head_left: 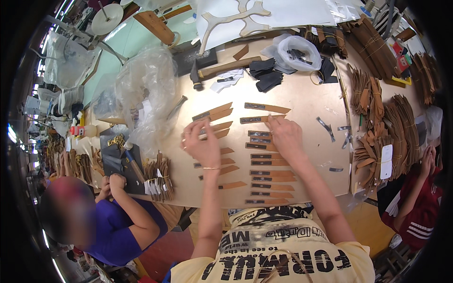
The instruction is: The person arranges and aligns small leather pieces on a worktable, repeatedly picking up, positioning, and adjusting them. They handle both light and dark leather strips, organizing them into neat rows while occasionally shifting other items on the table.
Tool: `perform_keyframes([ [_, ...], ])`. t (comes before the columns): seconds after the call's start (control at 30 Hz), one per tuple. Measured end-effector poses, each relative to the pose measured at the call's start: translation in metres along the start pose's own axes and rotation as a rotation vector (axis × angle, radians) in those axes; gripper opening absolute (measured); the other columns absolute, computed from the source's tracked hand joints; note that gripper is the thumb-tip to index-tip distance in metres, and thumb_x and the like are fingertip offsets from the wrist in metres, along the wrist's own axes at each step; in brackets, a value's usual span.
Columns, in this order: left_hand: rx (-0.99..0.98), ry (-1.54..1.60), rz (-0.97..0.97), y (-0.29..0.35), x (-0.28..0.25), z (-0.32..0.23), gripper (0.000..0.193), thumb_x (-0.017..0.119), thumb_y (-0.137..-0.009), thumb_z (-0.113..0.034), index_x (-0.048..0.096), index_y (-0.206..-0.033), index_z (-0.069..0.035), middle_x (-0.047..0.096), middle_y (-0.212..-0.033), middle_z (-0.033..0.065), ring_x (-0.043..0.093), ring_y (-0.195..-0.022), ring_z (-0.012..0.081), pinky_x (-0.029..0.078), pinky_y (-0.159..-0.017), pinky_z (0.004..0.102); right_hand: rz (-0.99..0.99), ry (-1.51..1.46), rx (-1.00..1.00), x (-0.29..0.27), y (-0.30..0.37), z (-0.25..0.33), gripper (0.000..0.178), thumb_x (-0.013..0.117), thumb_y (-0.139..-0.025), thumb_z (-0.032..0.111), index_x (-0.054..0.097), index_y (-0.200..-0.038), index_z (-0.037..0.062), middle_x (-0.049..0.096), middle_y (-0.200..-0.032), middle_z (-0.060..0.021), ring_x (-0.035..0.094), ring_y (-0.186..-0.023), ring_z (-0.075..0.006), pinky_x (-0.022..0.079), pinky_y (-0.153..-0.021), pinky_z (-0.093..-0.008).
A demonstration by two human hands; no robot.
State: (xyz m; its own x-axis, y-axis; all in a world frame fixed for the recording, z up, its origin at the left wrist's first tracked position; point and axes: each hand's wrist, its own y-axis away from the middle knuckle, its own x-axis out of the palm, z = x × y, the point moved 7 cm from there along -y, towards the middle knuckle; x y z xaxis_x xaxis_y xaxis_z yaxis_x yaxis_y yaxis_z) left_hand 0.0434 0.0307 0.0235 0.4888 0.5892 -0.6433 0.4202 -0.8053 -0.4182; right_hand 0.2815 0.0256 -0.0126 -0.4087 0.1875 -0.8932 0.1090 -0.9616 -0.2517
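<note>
Brown leather strips with slanted right ends lie in two columns before me, most with a black piece on the left end. Over the upper left column is my left hand, its fingers curled and slightly blurred. What its fingertips hold, if anything, is hidden. My right hand is at the upper right column, its fingers closed on a leather strip near the strip's middle. Above that strip lies another leather strip. Further strips, such as a lower leather strip, lie below my right hand.
A hammer, black pieces and a clear bag lie at the far side. Loose dark pieces are to the right, beside bundled leather strips. A crumpled plastic bag stands left. A co-worker sits near left, another person right.
</note>
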Motion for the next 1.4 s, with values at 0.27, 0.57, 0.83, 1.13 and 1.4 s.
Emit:
perform_keyframes([
  [0.27, 0.229, 0.396, 0.362, 0.057, 0.005, -0.087, 0.019, 0.076, -0.078, -0.003, 0.079, -0.096, -0.011, 0.065, -0.107, 0.0065, 0.060, -0.096, 0.0201, 0.046, -0.086, 0.0346, 0.107, -1.153, 0.569, -0.015, 0.019, -0.030, 0.041, 0.047, -0.104, 0.039, 0.059, -0.082, 0.0063, 0.051, -0.068, 0.0013, 0.049, -0.065, -0.0090, 0.040, -0.060, -0.0250],
  [0.57, 0.583, 0.273, 0.436, 0.137, 0.019, -0.135, 0.029, 0.074, -0.080, -0.018, 0.075, -0.109, -0.019, 0.060, -0.132, 0.0067, 0.052, -0.113, 0.0251, 0.033, -0.097, 0.0392, 0.201, -1.683, 0.901, -0.006, 0.085, -0.029, 0.052, 0.041, -0.104, 0.052, 0.049, -0.071, 0.0131, 0.042, -0.063, 0.0049, 0.038, -0.058, -0.0057, 0.033, -0.053, -0.0214],
  [0.83, 0.541, 0.243, 0.475, 0.140, 0.014, -0.115, 0.051, 0.068, -0.081, -0.011, 0.062, -0.132, -0.012, 0.045, -0.148, 0.0179, 0.048, -0.125, 0.0296, 0.034, -0.102, 0.0434, 0.031, -1.751, 0.869, -0.020, 0.068, -0.046, 0.053, 0.042, -0.106, 0.043, 0.034, -0.062, 0.0151, 0.031, -0.053, 0.0030, 0.024, -0.046, -0.0085, 0.024, -0.046, -0.0247],
  [1.13, 0.501, 0.160, 0.564, 0.082, 0.061, -0.078, 0.014, 0.069, -0.083, -0.003, 0.071, -0.096, -0.003, 0.065, -0.099, 0.0091, 0.060, -0.094, 0.0281, 0.047, -0.084, 0.0388, 0.190, -2.051, 0.910, 0.007, 0.039, -0.031, 0.052, 0.038, -0.107, 0.041, 0.032, -0.062, 0.0166, 0.026, -0.051, 0.0033, 0.020, -0.046, -0.0091, 0.021, -0.046, -0.0253],
  [1.4, 0.641, -0.001, 0.605, 0.090, 0.066, -0.087, 0.024, 0.063, -0.077, 0.000, 0.069, -0.100, 0.000, 0.063, -0.102, 0.0095, 0.060, -0.097, 0.0287, 0.048, -0.090, 0.0388, 0.097, -1.891, 0.994, 0.022, 0.025, -0.027, 0.049, 0.035, -0.108, 0.039, 0.034, -0.065, 0.0163, 0.029, -0.054, 0.0040, 0.023, -0.047, -0.0097, 0.023, -0.046, -0.0255],
])
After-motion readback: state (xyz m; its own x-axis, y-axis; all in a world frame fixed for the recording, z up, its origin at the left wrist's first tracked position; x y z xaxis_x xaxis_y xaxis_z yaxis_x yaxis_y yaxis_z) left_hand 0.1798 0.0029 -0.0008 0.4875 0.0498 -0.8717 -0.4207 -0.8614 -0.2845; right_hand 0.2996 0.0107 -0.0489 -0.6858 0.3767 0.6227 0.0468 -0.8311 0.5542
